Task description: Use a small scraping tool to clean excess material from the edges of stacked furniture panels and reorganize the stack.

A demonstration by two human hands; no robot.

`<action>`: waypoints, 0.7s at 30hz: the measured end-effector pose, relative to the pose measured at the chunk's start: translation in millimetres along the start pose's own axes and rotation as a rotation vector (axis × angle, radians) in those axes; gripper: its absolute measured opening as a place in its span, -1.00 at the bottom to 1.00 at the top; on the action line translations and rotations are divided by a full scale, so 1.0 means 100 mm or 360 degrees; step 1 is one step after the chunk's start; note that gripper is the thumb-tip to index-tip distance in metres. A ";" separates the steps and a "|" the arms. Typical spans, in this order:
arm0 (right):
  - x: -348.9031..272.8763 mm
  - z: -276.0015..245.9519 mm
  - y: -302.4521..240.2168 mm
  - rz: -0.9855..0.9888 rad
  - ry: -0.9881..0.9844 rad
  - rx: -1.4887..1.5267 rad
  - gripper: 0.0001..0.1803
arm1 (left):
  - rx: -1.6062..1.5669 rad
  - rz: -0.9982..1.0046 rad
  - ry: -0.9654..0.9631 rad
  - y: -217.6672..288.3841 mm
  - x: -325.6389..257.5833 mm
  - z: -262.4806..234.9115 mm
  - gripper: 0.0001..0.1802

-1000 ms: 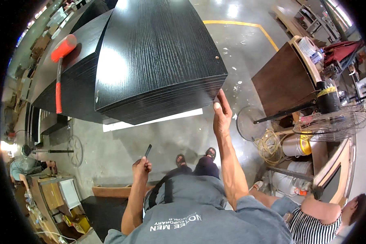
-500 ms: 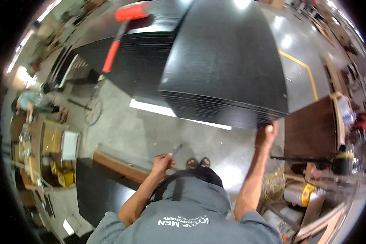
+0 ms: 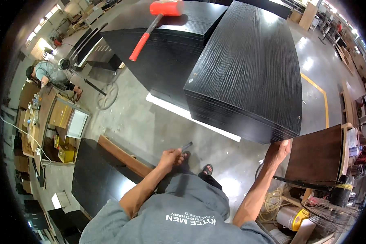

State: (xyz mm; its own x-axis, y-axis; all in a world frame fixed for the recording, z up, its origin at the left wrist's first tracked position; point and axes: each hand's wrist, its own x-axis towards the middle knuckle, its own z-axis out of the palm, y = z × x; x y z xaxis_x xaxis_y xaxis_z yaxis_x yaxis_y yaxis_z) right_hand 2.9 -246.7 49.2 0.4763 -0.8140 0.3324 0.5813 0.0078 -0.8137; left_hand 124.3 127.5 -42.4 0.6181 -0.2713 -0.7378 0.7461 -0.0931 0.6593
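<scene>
In front of me stands a stack of black wood-grain boards [image 3: 248,69], its near end showing several layered edges. My right hand [image 3: 278,151] is closed on the near right corner of this stack, thumb against the edge and the other fingers partly hidden. A short, thin dark tool [image 3: 186,145] sticks out of my left hand [image 3: 171,157], which is closed round it in front of my waist. Its exact kind is too small to tell. On a second black board stack [image 3: 162,61], farther left, lies a mallet [image 3: 166,8] with a red head and red grip.
A brown panel [image 3: 316,156] and a fan [image 3: 331,211] stand at my right, near a white bucket [image 3: 288,217]. Behind my left arm lies a black board [image 3: 95,183] beside a wooden beam [image 3: 124,156]. A person [image 3: 53,77] bends over a workbench [image 3: 49,107] at far left.
The scene has shifted in view, with the stacks now farther right and slightly lower. My feet have moved from side by side to a step apart. Both hands keep their hold.
</scene>
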 end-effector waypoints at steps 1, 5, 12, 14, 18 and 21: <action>-0.04 0.03 -0.01 -0.0020 0.0040 -0.0058 -0.37 | 0.0001 0.0003 -0.0004 0.02 0.06 -0.03 -0.72; -0.37 0.07 0.11 -0.0147 0.0241 -0.0346 -0.38 | -0.0005 0.0075 -0.0106 0.14 0.31 -0.21 -0.73; -1.22 0.82 0.50 0.0062 0.1007 -0.0871 -0.65 | 0.0305 0.0006 -0.0403 0.91 0.79 -0.71 -0.72; -1.49 1.06 0.75 0.0388 0.0897 -0.0785 -0.67 | 0.0443 0.0029 -0.0519 1.22 0.95 -0.89 -0.66; -1.96 2.10 1.07 0.0926 0.0742 -0.0687 -0.67 | 0.0589 0.0093 -0.0878 1.92 0.96 -1.03 -0.70; -2.10 2.81 1.08 0.0947 0.0718 -0.0582 -0.53 | 0.0710 0.0046 -0.1108 2.28 0.79 -0.90 -0.70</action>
State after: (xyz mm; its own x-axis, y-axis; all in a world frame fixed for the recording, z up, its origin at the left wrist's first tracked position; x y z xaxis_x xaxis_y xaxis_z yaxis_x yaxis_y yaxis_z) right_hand 151.4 88.5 25.6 0.2811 -0.8888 -0.3621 0.0276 0.3846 -0.9227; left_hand 365.5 170.5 36.2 0.2317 -0.7971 -0.5577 0.4731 -0.4086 0.7805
